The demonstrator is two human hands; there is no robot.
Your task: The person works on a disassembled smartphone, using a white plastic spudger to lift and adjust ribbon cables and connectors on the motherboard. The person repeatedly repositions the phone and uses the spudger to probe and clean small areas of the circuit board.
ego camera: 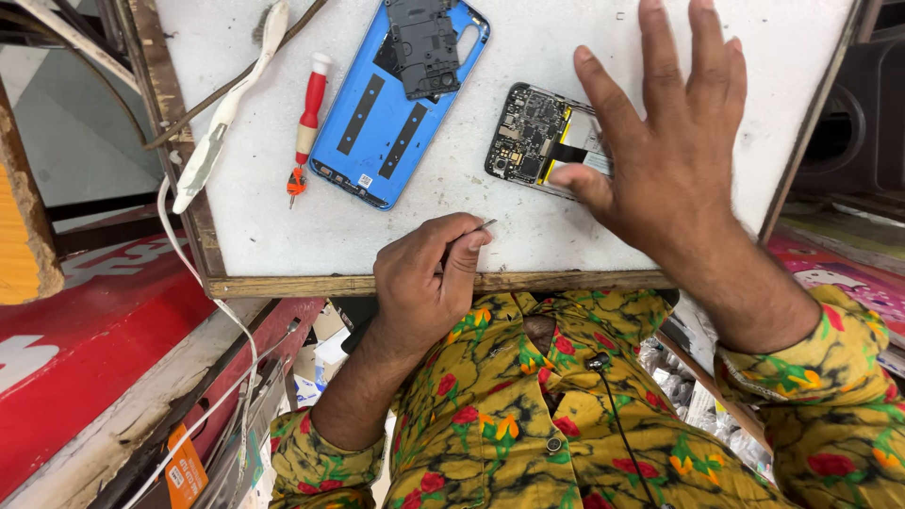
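My left hand [429,278] rests at the near edge of the white work board [311,240], fingers closed on thin metal tweezers [487,224] whose tip points right. My right hand [674,151] lies spread, palm down, over an opened phone [528,132]. Its thumb presses the phone's near edge beside the exposed circuit board and a black flex strip. The right part of the phone is hidden under that hand. A blue phone back cover [372,127] lies inside-up to the left, with a black inner plate [424,42] on its far end.
A red-and-white screwdriver [309,113] lies left of the blue cover. A white brush-like tool [224,113] with a white cable [231,320] sits on the board's left wooden edge. Red shelving [85,330] is at the left, dark equipment [863,113] at the right.
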